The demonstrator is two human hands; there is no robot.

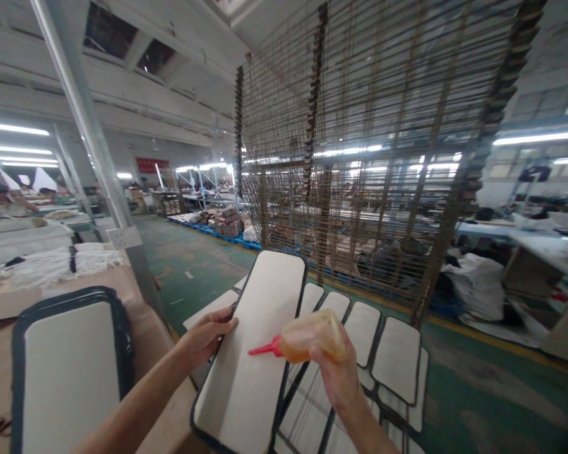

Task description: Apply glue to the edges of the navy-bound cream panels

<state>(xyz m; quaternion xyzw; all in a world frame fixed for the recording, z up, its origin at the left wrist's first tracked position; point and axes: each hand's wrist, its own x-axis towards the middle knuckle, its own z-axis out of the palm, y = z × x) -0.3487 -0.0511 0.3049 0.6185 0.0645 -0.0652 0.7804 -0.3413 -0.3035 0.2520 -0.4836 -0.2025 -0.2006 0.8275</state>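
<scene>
My left hand grips the left edge of a long white panel with a dark rim, held tilted in front of me. My right hand is wrapped round an amber squeeze bottle. Its red nozzle points left and hovers over the middle of the panel. Several similar white panels lie side by side on a wire shelf just beyond and below the held one.
A stack of the same dark-rimmed panels rests on a brown table at my left. A tall rack of wire shelves rises straight ahead. A metal post stands left of centre. Worktables and people are far off.
</scene>
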